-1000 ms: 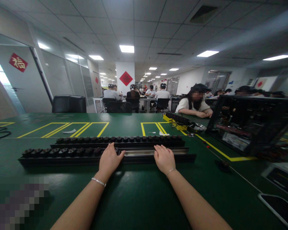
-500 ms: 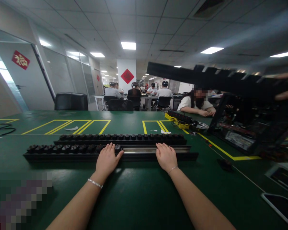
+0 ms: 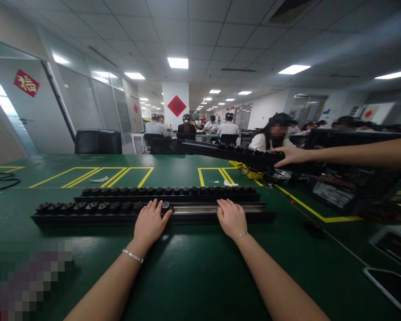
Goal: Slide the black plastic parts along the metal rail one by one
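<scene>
In the head view, a long black rail (image 3: pixel 87 220) lies across the green table in front of me. Several black round-topped modules, which look like socket adapters (image 3: pixel 67 207), sit in a row along its left part. To their right the bare metallic channel (image 3: pixel 194 208) shows. My left hand (image 3: pixel 152 223) rests on the rail at the row's right end, fingers stretched out, beside the last module (image 3: pixel 166 205). Flat over the channel's right part lies my right hand (image 3: pixel 232 219), its fingers extended. Directly behind is a second black rail (image 3: pixel 217 196) with modules along its length.
From the right, a co-worker's hand (image 3: pixel 289 156) holds another black rail (image 3: pixel 210 150) above the table's far side. A black computer case (image 3: pixel 337 191) stands at the right. Yellow tape (image 3: pixel 304 206) marks the tabletop. A phone-like device (image 3: pixel 390 287) lies near right; a person sits opposite.
The co-worker's rail has come down and moved left, away from me, and more of that arm shows. Both my hands and the two rails on the table stay where they were.
</scene>
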### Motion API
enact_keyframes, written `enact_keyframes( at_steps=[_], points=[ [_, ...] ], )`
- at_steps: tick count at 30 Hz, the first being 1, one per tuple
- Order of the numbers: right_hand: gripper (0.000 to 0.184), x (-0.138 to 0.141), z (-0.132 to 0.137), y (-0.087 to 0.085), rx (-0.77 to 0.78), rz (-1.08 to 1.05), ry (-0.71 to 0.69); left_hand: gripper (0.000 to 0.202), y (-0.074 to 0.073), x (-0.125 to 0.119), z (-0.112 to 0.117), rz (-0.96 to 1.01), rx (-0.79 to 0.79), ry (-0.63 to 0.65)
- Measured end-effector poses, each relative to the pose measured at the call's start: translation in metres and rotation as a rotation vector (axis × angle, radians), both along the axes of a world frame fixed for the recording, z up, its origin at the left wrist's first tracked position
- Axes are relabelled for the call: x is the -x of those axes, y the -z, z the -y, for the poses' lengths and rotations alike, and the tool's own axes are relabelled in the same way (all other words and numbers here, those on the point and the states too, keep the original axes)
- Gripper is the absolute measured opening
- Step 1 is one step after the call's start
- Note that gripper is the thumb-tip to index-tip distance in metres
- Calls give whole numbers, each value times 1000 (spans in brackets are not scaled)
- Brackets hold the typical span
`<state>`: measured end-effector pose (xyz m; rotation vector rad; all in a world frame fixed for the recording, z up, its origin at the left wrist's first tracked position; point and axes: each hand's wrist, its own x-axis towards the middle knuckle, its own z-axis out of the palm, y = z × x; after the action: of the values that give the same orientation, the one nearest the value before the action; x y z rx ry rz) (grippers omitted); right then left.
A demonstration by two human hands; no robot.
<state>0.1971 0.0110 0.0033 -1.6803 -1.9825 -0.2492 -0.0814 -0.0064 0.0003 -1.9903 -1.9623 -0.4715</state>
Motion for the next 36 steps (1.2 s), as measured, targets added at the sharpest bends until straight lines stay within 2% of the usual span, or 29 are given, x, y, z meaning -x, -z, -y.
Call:
enact_keyframes(
  at_steps=[18,36],
  points=[
    [42,0,-1,1,-20,23,1,62,-2,-2,2,-42,26,-15],
    [42,0,-1,1,-18,2,-6,59,-1,-4,1,-44,18,36]
  ],
)
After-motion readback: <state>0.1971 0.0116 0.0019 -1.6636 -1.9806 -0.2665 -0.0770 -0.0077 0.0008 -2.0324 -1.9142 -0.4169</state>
